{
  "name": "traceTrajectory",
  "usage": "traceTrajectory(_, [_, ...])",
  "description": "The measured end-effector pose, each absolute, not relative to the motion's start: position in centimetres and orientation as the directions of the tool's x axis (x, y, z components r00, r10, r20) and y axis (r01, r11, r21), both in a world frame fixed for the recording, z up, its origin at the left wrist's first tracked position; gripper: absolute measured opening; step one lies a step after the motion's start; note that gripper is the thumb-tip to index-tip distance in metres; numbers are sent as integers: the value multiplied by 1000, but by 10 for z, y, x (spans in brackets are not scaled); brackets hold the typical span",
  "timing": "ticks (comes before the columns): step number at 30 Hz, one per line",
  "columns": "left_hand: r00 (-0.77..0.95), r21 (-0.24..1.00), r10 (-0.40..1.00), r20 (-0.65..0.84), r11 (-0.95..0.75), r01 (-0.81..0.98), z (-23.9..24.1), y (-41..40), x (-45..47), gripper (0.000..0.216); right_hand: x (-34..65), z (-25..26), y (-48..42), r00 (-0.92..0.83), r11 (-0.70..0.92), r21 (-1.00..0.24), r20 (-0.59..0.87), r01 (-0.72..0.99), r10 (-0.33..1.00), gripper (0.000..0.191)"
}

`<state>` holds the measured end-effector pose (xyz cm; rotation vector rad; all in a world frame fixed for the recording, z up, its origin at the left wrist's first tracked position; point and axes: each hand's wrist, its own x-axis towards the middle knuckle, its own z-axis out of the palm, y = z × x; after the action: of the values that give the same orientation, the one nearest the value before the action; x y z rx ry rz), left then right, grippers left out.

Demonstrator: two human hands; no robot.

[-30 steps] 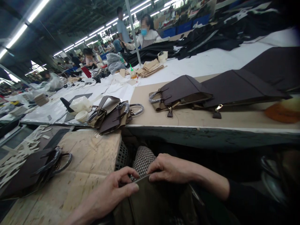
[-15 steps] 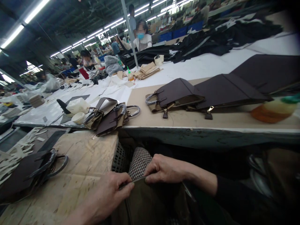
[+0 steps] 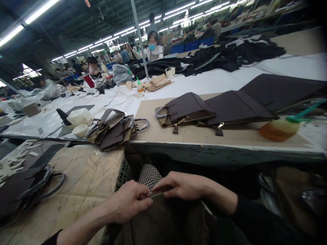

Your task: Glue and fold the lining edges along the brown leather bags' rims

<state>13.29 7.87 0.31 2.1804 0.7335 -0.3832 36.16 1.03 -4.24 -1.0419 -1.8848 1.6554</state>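
On my lap lies a dark olive-brown bag (image 3: 160, 217), its lower part lost in shadow. My left hand (image 3: 130, 202) pinches the bag's upper edge between thumb and fingers. Close beside it, my right hand (image 3: 184, 186) has its thumb and bent fingers closed on the same edge, with the index finger stretched toward the left hand. Checked cloth (image 3: 149, 175) shows just beyond the hands. On the low board to my left rests a dark brown handbag (image 3: 15, 194) with wrapped handles.
A worktable edge (image 3: 217, 149) runs across in front. On it lie brown bags (image 3: 189, 105), a smaller bag pair (image 3: 117, 132), a bottle of amber liquid (image 3: 278, 129) and a white tub (image 3: 80, 130). A masked person (image 3: 154, 51) sits across the table. A plastic crate (image 3: 124, 173) stands under the board.
The head view has shifted a little, so the table things sit lower and further left. Both hands stay on the bag's edge; the right index finger now reaches further out.
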Motion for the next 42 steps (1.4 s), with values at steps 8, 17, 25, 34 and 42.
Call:
traceTrajectory(8, [741, 627, 373, -559, -395, 671, 6, 83, 134, 23, 369, -39, 12, -621, -166, -959, -275, 229, 734, 86])
traceTrajectory(17, [852, 603, 328, -407, -604, 521, -1, 84, 172, 24, 367, -45, 7, -498, 15, -928, -186, 371, 847, 30])
traceTrajectory(25, [792, 470, 402, -459, -647, 600, -10, 85, 170, 25, 394, -7, -60, -55, -287, -938, -302, 195, 952, 59])
traceTrajectory(34, [770, 625, 232, -595, -469, 624, -26, 98, 184, 28, 367, -22, -122, 210, -494, -869, -486, -16, 849, 90])
traceTrajectory(42, [765, 714, 79, -639, -310, 628, 5, 128, 154, 31, 406, -34, -126, 46, -478, -833, -508, -278, 860, 76])
